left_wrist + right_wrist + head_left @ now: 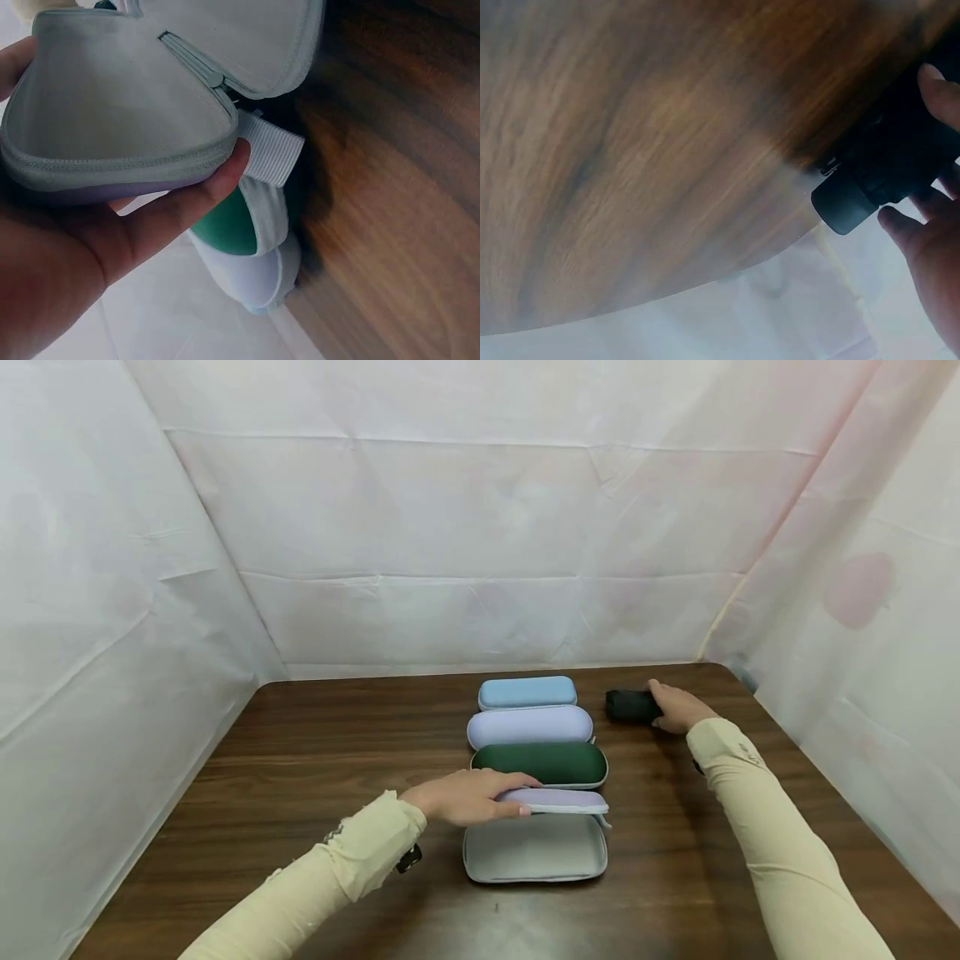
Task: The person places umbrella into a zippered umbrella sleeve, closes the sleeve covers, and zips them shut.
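My left hand (468,797) holds up the lavender lid (562,800) of an unzipped hard-shell case, its thumb and fingers gripping the lid's edges. The case's pale grey lower half (536,850) lies on the table below. In the left wrist view, the bare grey lining (112,97) and the zip (199,64) between the halves show. At the table's far right, my right hand (678,706) grips a black folded umbrella (630,706) lying lengthwise. Its short cylindrical end (845,202) sticks out past the fingers in the right wrist view.
Behind the open case, a dark green case (543,764), a lavender case (531,727) and a light blue case (527,692) lie closed in a row. White sheeting (480,527) walls the brown wooden table (337,735) at the back and both sides.
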The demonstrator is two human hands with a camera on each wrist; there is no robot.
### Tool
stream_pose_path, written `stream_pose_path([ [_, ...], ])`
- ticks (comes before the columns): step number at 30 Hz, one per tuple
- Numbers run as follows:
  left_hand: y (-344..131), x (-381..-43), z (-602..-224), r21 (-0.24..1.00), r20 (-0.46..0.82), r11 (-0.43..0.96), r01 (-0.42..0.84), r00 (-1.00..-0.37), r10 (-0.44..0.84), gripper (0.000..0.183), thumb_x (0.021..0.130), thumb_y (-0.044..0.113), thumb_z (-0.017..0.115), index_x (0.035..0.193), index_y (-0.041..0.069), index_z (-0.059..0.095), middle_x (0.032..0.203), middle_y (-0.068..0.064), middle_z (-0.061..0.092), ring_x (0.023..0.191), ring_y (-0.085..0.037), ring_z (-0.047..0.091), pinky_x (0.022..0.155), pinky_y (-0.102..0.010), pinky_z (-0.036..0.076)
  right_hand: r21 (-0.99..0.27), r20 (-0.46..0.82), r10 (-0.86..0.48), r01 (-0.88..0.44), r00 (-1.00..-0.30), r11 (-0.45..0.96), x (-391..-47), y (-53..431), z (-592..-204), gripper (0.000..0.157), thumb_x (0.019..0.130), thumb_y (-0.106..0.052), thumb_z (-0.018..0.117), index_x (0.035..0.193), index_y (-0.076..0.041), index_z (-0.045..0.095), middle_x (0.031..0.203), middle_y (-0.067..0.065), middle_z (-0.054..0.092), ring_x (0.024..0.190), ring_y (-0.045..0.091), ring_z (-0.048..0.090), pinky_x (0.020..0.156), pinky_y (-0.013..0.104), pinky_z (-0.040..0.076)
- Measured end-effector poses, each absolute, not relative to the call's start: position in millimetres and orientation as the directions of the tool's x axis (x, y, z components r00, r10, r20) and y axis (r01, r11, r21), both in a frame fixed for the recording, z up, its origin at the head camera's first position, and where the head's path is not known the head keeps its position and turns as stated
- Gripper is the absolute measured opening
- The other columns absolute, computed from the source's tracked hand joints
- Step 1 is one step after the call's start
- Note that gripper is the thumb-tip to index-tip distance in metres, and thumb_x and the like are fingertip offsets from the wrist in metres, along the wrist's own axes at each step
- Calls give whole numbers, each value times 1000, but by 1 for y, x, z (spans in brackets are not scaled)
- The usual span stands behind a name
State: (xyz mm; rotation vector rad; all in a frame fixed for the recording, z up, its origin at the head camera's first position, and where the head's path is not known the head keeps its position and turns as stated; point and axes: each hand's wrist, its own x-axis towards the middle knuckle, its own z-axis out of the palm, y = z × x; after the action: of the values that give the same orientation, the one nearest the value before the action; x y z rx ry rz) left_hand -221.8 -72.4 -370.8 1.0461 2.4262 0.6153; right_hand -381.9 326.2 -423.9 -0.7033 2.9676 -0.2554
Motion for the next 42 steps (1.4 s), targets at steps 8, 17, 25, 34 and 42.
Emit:
stream_pose_path([
  [8, -69, -220, -380, 536, -228, 649, 540, -648, 727, 51, 96, 54, 45, 141, 31, 45, 132, 9, 53, 114, -7, 52, 94, -35, 42, -63, 0, -444, -443, -896, 894, -381, 329, -433, 66, 80, -6, 74, 138, 2, 42, 126, 33, 47, 112, 51, 43, 87, 62, 39],
  [17, -67, -223, -380, 556, -227, 654, 513, -663, 713, 52, 95, 55, 46, 139, 27, 48, 125, 9, 56, 104, -4, 54, 90, -32, 43, -15, 98, -434, -437, -896, 899, -369, 333, -431, 65, 80, -11, 73, 137, -2, 43, 123, 30, 50, 107, 48, 47, 79, 61, 42],
  [25, -66, -229, -379, 563, -221, 652, 508, -668, 710, 53, 95, 56, 45, 138, 25, 48, 122, 9, 57, 101, -4, 54, 89, -32, 43, 6, 145, -459, -463, -876, 886, -342, 324, -405, 65, 78, -10, 75, 135, -3, 45, 114, 26, 54, 97, 44, 52, 72, 59, 45],
  [34, -66, -230, -379, 568, -221, 649, 505, -666, 712, 53, 96, 55, 44, 138, 24, 48, 123, 8, 57, 103, -4, 54, 90, -32, 43, -18, 224, -485, -501, -846, 865, -291, 309, -393, 67, 73, -6, 75, 134, -3, 48, 111, 24, 57, 93, 41, 55, 68, 56, 47],
  [42, -66, -229, -384, 578, -204, 632, 517, -657, 725, 52, 96, 55, 43, 137, 24, 49, 123, 10, 57, 102, -3, 54, 90, -31, 43, -16, 314, -499, -530, -808, 848, -231, 303, -388, 67, 69, -5, 77, 131, -4, 51, 107, 18, 60, 91, 37, 57, 66, 51, 48],
])
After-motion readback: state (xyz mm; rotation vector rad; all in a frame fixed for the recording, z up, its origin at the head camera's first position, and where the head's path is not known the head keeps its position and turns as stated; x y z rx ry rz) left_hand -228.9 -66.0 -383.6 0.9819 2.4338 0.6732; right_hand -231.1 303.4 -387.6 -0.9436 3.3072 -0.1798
